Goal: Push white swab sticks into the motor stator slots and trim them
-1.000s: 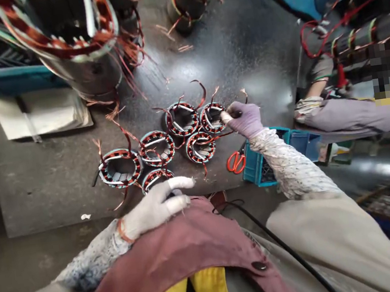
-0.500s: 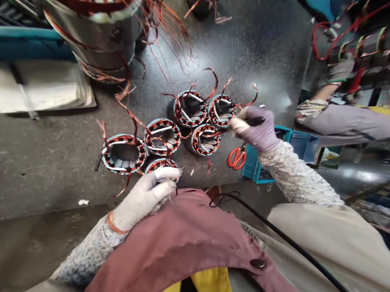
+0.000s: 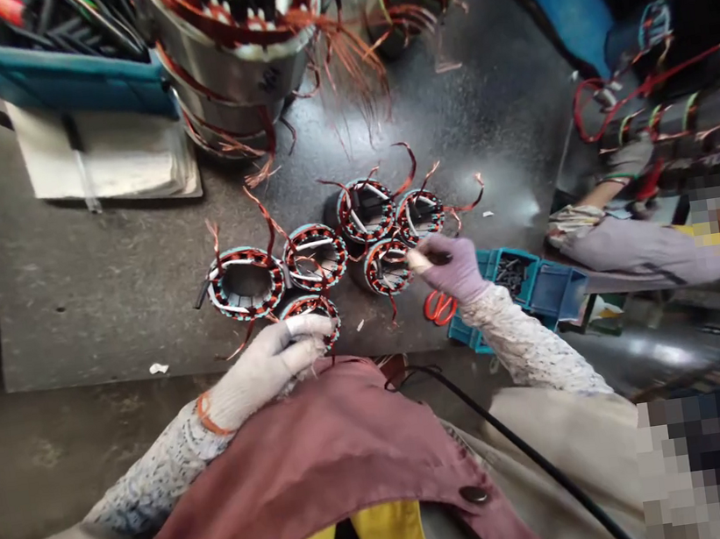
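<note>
Several ring-shaped motor stators with copper windings stand grouped on the grey table. My left hand [image 3: 287,350], in a white glove, has its fingers curled over the edge of the nearest stator [image 3: 331,328]. My right hand [image 3: 447,265], in a purple glove with pale fingertips, is closed in a pinch beside the small stator [image 3: 387,268]; what it holds, if anything, I cannot make out. Just behind that hand is another stator [image 3: 419,216] with bent wire leads. Farther left stand a wider stator [image 3: 246,283] and a stator with white sleeving [image 3: 315,256].
Orange-handled scissors [image 3: 439,308] lie by a blue parts box [image 3: 492,265] at right. A large wound stator [image 3: 235,82] stands at the back, beside a notepad [image 3: 121,164] with a pen and a blue bin [image 3: 77,86]. A co-worker's gloved hand [image 3: 633,156] is at far right.
My right hand has moved left, from the rightmost stator toward the small front one. My left hand stays at the nearest stator. The camera view has shifted somewhat.
</note>
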A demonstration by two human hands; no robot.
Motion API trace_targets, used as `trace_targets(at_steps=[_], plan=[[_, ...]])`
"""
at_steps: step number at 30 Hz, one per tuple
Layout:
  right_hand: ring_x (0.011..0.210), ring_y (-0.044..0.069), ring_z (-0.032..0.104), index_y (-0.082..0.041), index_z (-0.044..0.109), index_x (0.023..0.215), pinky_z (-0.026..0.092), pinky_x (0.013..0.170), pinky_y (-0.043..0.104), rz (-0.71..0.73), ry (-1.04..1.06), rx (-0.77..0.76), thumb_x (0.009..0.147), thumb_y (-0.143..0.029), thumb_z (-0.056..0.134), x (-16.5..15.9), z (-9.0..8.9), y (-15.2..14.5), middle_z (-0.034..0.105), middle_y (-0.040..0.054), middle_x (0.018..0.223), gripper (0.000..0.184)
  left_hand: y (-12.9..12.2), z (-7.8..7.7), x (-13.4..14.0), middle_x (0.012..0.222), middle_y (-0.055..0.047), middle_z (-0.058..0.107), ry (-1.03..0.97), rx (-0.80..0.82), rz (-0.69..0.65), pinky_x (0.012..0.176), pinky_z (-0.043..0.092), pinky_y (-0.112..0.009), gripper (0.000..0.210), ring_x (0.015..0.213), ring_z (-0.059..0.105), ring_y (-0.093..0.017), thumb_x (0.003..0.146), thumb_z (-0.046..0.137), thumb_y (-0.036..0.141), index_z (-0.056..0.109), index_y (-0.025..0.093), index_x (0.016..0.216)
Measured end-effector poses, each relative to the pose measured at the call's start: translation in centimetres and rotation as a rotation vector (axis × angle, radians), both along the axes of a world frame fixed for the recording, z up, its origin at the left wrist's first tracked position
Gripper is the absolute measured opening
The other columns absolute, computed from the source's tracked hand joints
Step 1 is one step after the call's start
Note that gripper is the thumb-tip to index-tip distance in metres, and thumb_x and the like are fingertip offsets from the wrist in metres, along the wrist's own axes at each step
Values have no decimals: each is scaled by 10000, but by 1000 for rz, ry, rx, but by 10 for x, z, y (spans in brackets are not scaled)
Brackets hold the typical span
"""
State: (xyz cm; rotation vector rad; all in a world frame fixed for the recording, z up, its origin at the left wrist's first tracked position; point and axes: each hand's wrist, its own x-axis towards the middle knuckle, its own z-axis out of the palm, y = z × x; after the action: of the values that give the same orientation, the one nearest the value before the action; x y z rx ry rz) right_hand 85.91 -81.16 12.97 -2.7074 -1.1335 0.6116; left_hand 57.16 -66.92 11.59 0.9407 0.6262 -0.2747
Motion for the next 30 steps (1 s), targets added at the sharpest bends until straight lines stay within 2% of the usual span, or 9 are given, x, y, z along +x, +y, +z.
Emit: trace_targets(at_steps=[2,4,10,13,15,17,21,25,30], plan=[[527,111,500,-190,568,644,411,540,243,-29,-3,154,786,-391,547,9,4,21,564,-7,569,247,0,-1,0,877,-39,703,-28,17,4,705,544,-259,306,783,649,-156,843,609,383,684,177,1056],[546,112,506,-185,571,659,425,563,248,-2,-46,151,787,-365,562,17,-1,46,569,-2,589,221,0,-2,2,980,-57,719,-60,46,4,777,549,-282,312,870,660,-178,827,613,377,691,174,1050],[669,188,607,-157,675,835,443,657,307,220,-243,-341,786,-375,569,14,-37,93,652,46,681,248,1,0,-4,989,-52,720,-27,4,2,753,562,-299,336,849,660,-186,831,602,383,677,169,1080],[705,206,633,-157,673,846,449,672,311,246,-266,-409,790,-368,558,11,-37,97,659,49,683,246,0,-3,-13,1027,-67,718,-5,44,58,792,562,-302,327,899,663,-195,845,595,384,677,161,1069],[669,187,615,-162,636,747,451,660,302,186,-217,-277,759,-350,588,11,-22,94,630,34,635,194,-2,-6,-14,1092,-77,708,-33,99,66,867,544,-314,334,980,655,-205,851,588,390,676,160,1077],[588,146,568,-178,573,658,446,602,277,61,-71,19,741,-351,609,7,4,86,583,9,579,195,-2,-7,-9,1113,-76,698,-78,157,38,895,529,-321,367,980,652,-200,850,589,405,664,160,1112],[393,87,468,-200,526,663,354,377,207,-361,327,584,718,-415,678,-27,66,42,548,-43,537,269,-3,2,25,1021,-46,696,-216,362,-101,850,527,-331,537,881,643,-193,802,660,432,597,178,1272],[324,88,465,-205,524,669,268,270,190,-734,521,690,625,-434,776,-74,96,-17,586,-56,565,343,-20,20,71,1174,-57,671,-422,446,-258,911,515,-346,709,1003,647,-225,786,708,432,472,207,1416],[340,76,459,-205,520,663,300,302,185,-884,725,673,669,-420,736,-104,82,-76,528,-74,500,305,-66,43,106,1334,-102,610,-515,445,-465,978,497,-358,843,1145,622,-275,727,764,476,431,166,1437]])
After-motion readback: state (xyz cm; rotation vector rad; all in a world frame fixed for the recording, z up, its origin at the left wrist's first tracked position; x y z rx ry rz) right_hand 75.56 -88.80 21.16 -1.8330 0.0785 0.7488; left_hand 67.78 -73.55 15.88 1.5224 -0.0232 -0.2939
